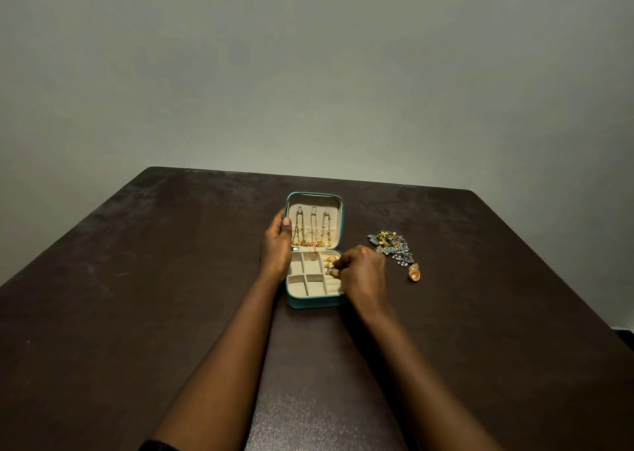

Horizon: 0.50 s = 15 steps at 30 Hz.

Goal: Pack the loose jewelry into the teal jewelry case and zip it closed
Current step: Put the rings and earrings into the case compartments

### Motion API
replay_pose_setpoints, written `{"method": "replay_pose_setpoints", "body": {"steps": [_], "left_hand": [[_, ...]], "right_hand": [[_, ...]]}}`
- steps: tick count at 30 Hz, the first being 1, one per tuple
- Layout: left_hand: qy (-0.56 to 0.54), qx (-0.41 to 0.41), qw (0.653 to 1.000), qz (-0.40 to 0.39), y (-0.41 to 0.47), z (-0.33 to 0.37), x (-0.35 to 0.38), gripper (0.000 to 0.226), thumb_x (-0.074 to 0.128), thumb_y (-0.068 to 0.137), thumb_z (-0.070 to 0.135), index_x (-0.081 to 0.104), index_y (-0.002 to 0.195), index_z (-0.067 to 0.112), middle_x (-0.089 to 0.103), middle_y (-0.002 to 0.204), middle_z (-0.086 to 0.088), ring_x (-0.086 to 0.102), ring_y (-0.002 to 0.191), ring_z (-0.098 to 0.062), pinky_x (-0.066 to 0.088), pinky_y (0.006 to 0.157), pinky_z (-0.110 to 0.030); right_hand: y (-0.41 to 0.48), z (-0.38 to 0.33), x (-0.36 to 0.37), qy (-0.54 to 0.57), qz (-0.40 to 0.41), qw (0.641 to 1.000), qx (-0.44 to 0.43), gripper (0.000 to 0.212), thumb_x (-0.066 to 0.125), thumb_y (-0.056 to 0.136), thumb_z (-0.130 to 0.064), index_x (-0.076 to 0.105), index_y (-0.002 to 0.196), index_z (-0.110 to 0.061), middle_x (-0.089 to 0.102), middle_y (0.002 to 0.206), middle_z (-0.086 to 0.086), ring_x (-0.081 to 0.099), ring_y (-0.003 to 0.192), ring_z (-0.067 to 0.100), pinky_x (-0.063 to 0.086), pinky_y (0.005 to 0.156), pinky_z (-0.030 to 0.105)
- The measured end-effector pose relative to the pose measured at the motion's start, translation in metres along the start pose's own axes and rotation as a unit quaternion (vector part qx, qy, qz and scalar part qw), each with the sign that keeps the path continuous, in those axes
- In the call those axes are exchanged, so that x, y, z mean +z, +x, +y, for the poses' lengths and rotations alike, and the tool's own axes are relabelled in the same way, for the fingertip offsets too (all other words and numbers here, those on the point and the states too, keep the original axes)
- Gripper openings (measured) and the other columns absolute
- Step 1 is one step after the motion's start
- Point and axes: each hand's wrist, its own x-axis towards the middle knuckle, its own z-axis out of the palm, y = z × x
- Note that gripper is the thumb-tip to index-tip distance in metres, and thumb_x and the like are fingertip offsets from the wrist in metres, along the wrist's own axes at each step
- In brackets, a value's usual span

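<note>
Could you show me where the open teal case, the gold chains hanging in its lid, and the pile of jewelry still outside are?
teal case (310, 302): head view, front outer wall.
gold chains (313, 228): head view, middle chain.
pile of jewelry (391, 244): head view, centre of heap.

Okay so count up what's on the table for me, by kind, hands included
Hands: 2, left hand steadying the lid, right hand at the tray
Teal jewelry case: 1, open
Gold chains hung in the lid: 3
Pile of loose jewelry beside the case: 1, pieces too tangled to count
Total: 7
</note>
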Motion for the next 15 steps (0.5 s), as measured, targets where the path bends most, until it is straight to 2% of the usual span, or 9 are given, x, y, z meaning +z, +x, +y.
{"method": "replay_pose_setpoints", "body": {"steps": [3,6,10,15], "left_hand": [[0.0,0.003,1.0,0.001,0.0,-0.0006,0.0001,0.035,0.03,0.102,0.013,0.048,0.133,0.009,0.06,0.109,-0.006,0.058,0.102,-0.021,0.05,0.084,-0.031],[0.0,-0.005,1.0,0.003,0.0015,-0.0012,0.0003,0.036,0.03,0.102,0.014,0.047,0.133,0.009,0.061,0.113,-0.009,0.058,0.103,-0.022,0.052,0.085,-0.036],[0.002,-0.01,1.0,0.0,0.0023,-0.0024,-0.0009,0.034,0.031,0.102,0.015,0.051,0.129,0.01,0.063,0.112,-0.01,0.061,0.106,-0.028,0.05,0.094,-0.048],[0.006,-0.013,1.0,-0.002,0.0009,0.0005,-0.001,0.035,0.03,0.102,0.016,0.049,0.131,0.009,0.062,0.118,-0.015,0.06,0.106,-0.026,0.049,0.095,-0.048]], "right_hand": [[-0.0007,0.001,0.0,-0.041,-0.005,0.999,-0.006,0.011,0.068,0.079,-0.001,0.075,0.086,-0.005,0.07,0.095,0.011,0.065,0.085,0.023,0.055,0.075,0.034],[-0.0014,0.0,-0.0006,-0.072,-0.017,0.997,0.0,0.013,0.064,0.081,0.0,0.075,0.087,-0.004,0.069,0.097,0.011,0.064,0.089,0.025,0.053,0.074,0.033],[0.0011,-0.0024,-0.0008,-0.073,-0.015,0.997,0.016,0.015,0.063,0.081,0.001,0.075,0.088,-0.004,0.07,0.095,0.012,0.066,0.085,0.026,0.057,0.075,0.035],[0.0045,-0.0008,-0.003,-0.042,-0.023,0.998,0.036,0.015,0.066,0.079,0.0,0.074,0.092,-0.004,0.072,0.093,0.016,0.067,0.086,0.027,0.056,0.078,0.036]]}}
